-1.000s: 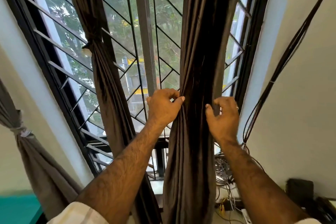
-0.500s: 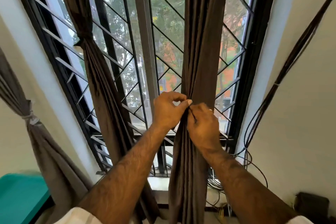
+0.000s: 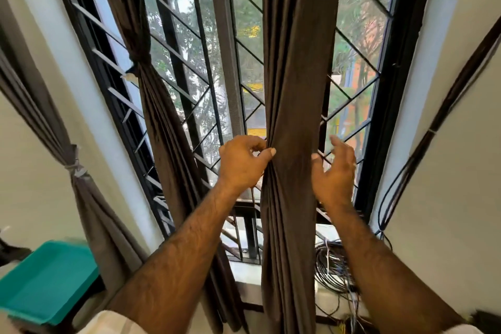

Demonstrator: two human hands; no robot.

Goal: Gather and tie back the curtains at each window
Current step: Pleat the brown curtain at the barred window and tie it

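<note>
- Two bare forearms are raised from the bottom edge toward the window; pale rolled sleeves are just seen at the lower corners.
- A teal tray [image 3: 46, 282] is seen lower left, nearest the camera, blurred at its edges.
- A tangle of cables [image 3: 334, 268] is piled on the window sill [image 3: 244, 268] at lower right, just beside the hanging curtain.
- The left hand [image 3: 241, 163] is held at the left edge of the middle curtain [image 3: 295, 89]; the fabric edge is pinched between thumb and curled fingers [image 3: 257, 145], and the folds are drawn in at that point.
- The right hand [image 3: 334, 171] is held just right of the same curtain, fingers spread and loosely bent, nothing gripped. Contact between thumb and fabric cannot be told.
- The middle curtain is hung straight down in front of the window, dark brown, partly gathered, not tied.
- A second dark curtain [image 3: 151, 106] is seen further left at the same window, already bound by a knot [image 3: 139, 58] partway up.
- A grey curtain [image 3: 67, 144] at far left is bound with a pale tie [image 3: 77, 168] against the wall.
- A black metal grille [image 3: 189, 81] with diagonal bars is fitted behind the curtains; trees and an orange building are visible beyond.
- A dark cable bundle [image 3: 444, 106] is run diagonally along the right wall.
</note>
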